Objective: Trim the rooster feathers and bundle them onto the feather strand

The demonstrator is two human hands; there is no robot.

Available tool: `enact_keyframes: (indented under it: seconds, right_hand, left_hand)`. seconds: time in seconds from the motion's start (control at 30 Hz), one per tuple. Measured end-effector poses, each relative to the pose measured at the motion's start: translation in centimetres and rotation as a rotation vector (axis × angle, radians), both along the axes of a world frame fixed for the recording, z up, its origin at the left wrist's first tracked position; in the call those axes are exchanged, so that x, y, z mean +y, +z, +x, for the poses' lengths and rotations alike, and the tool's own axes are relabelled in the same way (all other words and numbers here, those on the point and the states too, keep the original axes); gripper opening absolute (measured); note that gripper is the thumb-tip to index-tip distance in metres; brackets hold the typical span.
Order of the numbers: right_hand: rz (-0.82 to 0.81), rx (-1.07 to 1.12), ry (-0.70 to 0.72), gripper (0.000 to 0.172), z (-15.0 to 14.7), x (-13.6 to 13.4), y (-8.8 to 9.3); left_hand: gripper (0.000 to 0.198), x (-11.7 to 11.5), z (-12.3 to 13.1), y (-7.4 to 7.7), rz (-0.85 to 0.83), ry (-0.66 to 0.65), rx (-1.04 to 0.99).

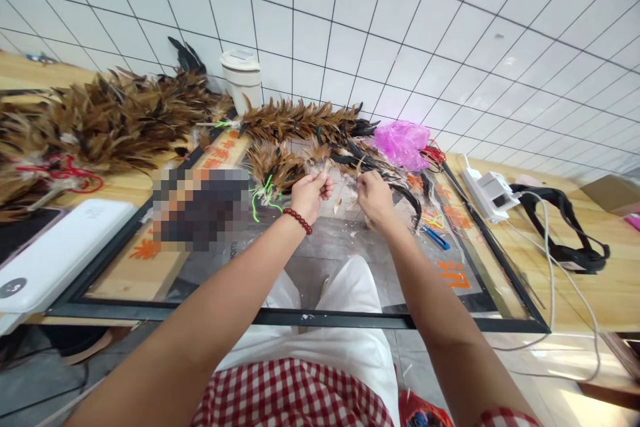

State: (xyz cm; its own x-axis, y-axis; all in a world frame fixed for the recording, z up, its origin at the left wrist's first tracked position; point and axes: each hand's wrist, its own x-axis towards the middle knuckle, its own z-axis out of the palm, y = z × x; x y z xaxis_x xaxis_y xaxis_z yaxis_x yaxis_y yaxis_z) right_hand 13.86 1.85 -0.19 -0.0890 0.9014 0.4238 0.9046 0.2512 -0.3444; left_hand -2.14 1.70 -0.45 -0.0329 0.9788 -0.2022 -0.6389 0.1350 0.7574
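Observation:
My left hand, with a red bead bracelet at the wrist, is closed in a pinch over the glass-topped frame. Brown feathers rise just behind its fingertips; what it pinches is too small to make out. To its left lies a bundle of brown feathers tied with bright green string. My right hand is closed too, fingers curled down beside long black feathers. Whatever it grips is hidden. Between the hands a small pale feather and bits of fluff lie on the glass.
A long brown feather bundle and a white lidded cup stand along the tiled wall. Larger feather bundles fill the left. Rightward are pink plastic, a blue cutter, a power strip and a black strap.

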Motion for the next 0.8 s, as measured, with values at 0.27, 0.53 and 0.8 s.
enact_keyframes:
  seconds: [0.27, 0.53, 0.8]
  right_hand:
    - [-0.246, 1.135, 0.178, 0.019, 0.0, 1.0, 0.4]
    - [-0.403, 1.229, 0.283, 0.021, -0.9, 0.1, 1.1]
    - [-0.389, 1.146, 0.373, 0.020, -0.5, 0.1, 0.6]
  left_hand:
    - [0.010, -0.2, 0.0, 0.2, 0.024, -0.044, 0.004]
    - [0.012, -0.2, -0.1, 0.3, 0.040, -0.036, -0.020]
    - [0.011, -0.2, 0.0, 0.1, 0.091, -0.078, 0.039]
